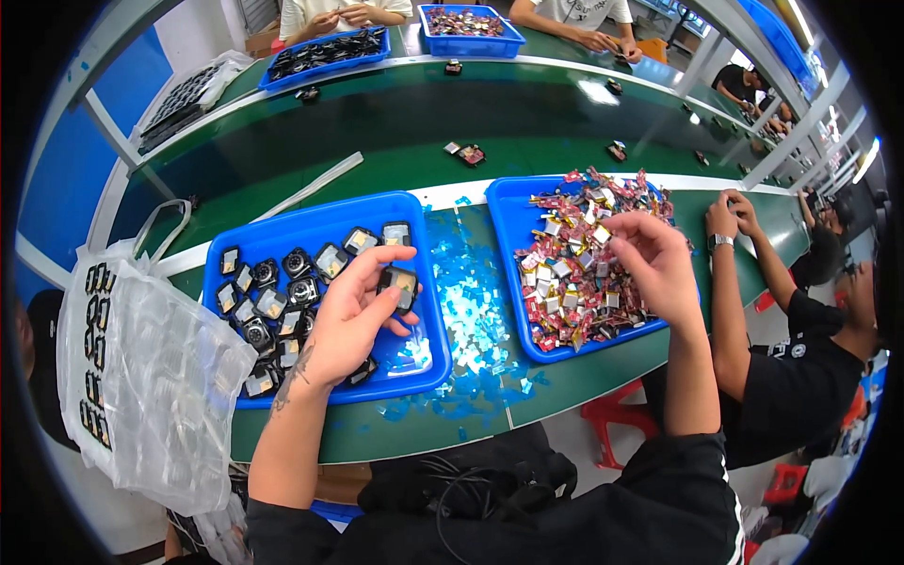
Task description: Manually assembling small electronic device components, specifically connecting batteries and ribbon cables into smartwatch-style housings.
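On the white shirt of a co-worker [589, 11] across the line there is dark lettering, and a black shirt [796, 363] at the right side carries pale print. The desk [480, 419] is green, and between two blue trays it is covered with shiny scraps of blue film [468, 320]. The left tray [428, 363] contains black cases [301, 292]; the right tray [511, 282] is heaped with small red and silver parts [574, 301]. At the far left hangs a clear plastic sheet of moulded pockets [169, 377]. Beyond the trays runs a dark green belt [405, 122], and a red stool [617, 419] stands below the desk.

The left hand [348, 320] is turned partly upward above the left tray, gripping one black case [403, 285] between thumb and fingers. The right hand [664, 273] bends over the heap, thumb and forefinger close together; I cannot tell whether they grip a part.
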`<state>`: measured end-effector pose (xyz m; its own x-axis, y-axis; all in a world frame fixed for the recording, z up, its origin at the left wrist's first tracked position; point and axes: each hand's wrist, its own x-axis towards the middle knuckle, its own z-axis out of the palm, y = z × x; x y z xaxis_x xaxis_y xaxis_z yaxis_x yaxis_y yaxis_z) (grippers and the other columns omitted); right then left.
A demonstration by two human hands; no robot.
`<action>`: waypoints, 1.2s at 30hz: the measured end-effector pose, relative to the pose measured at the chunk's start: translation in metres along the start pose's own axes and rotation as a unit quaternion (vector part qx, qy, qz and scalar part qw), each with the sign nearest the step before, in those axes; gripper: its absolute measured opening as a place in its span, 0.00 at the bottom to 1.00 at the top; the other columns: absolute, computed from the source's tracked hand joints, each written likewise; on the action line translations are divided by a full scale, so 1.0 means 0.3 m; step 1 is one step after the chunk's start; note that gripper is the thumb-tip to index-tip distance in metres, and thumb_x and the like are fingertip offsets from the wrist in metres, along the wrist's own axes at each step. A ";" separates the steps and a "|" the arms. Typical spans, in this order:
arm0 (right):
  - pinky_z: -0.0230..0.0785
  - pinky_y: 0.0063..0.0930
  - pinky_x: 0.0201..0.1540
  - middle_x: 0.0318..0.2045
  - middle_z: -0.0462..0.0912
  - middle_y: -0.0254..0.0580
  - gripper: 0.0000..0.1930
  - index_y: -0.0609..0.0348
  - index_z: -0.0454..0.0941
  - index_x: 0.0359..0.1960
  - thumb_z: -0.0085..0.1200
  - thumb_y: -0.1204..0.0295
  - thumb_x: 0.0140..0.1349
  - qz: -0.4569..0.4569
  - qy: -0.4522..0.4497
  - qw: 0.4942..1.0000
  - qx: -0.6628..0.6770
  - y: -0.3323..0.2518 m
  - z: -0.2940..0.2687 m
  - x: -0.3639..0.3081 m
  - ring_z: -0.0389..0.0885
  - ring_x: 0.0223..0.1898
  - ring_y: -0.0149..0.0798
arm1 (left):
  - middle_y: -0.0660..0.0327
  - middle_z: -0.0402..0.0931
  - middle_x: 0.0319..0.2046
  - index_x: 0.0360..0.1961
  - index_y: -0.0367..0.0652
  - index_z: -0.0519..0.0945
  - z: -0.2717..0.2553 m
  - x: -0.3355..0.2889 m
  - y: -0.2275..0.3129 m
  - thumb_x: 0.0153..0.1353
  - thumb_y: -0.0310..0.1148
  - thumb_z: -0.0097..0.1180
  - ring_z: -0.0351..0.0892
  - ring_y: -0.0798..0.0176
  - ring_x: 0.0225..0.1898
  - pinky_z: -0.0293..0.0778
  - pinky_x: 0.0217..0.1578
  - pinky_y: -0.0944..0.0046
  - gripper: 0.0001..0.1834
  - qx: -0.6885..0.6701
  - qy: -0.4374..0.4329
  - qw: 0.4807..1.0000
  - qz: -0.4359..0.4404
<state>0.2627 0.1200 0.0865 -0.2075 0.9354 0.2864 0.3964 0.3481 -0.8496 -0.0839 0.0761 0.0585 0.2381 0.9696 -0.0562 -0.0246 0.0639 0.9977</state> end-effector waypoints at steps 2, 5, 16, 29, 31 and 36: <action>0.67 0.16 0.33 0.29 0.75 0.31 0.10 0.63 0.79 0.44 0.55 0.82 0.60 0.007 0.053 0.997 -0.049 0.006 -0.021 0.012 0.73 0.30 0.23 | 0.54 0.77 0.43 0.62 0.41 0.68 0.013 0.002 -0.006 0.65 0.23 0.46 0.80 0.64 0.35 0.79 0.34 0.69 0.23 -0.008 0.002 1.000 -0.002; 0.69 0.23 0.34 0.31 0.77 0.37 0.11 0.62 0.79 0.42 0.57 0.83 0.57 -0.087 0.119 0.963 -0.225 0.021 -0.020 0.029 0.76 0.32 0.32 | 0.54 0.76 0.45 0.64 0.41 0.66 0.030 0.000 -0.001 0.64 0.22 0.47 0.81 0.64 0.37 0.80 0.36 0.69 0.25 -0.036 0.003 0.999 -0.017; 0.66 0.40 0.51 0.42 0.78 0.35 0.07 0.55 0.84 0.34 0.63 0.74 0.52 -0.169 -0.161 0.866 -0.443 -0.033 -0.001 0.039 0.74 0.48 0.44 | 0.52 0.70 0.54 0.63 0.38 0.65 0.052 -0.003 -0.017 0.64 0.17 0.48 0.83 0.61 0.42 0.81 0.42 0.68 0.26 -0.099 0.032 0.994 -0.022; 0.65 0.15 0.39 0.35 0.77 0.30 0.07 0.64 0.78 0.42 0.53 0.80 0.63 0.003 0.092 0.981 0.170 -0.032 0.082 0.010 0.72 0.37 0.21 | 0.60 0.71 0.50 0.54 0.40 0.77 0.046 -0.001 -0.052 0.65 0.24 0.53 0.78 0.68 0.43 0.78 0.44 0.69 0.16 -0.035 0.032 0.997 0.056; 0.64 0.15 0.38 0.35 0.77 0.29 0.11 0.65 0.77 0.47 0.53 0.81 0.63 0.035 0.056 0.981 0.182 -0.059 0.159 -0.009 0.72 0.36 0.20 | 0.61 0.68 0.45 0.51 0.41 0.80 0.059 -0.011 -0.056 0.64 0.25 0.56 0.76 0.68 0.42 0.75 0.47 0.68 0.14 -0.023 0.034 0.995 0.087; 0.66 0.14 0.38 0.35 0.78 0.33 0.10 0.68 0.78 0.44 0.56 0.84 0.59 0.055 -0.047 0.977 0.199 -0.143 0.306 -0.068 0.74 0.35 0.22 | 0.57 0.69 0.47 0.49 0.44 0.81 0.101 -0.025 -0.031 0.58 0.28 0.63 0.73 0.64 0.46 0.72 0.49 0.66 0.17 0.101 0.028 0.980 0.169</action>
<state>0.1679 0.0803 0.0765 -0.2717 0.9493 0.1581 0.0461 0.1769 -0.9831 -0.0561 0.0612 0.0507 0.1964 0.9392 0.2818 0.1005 -0.3051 0.9470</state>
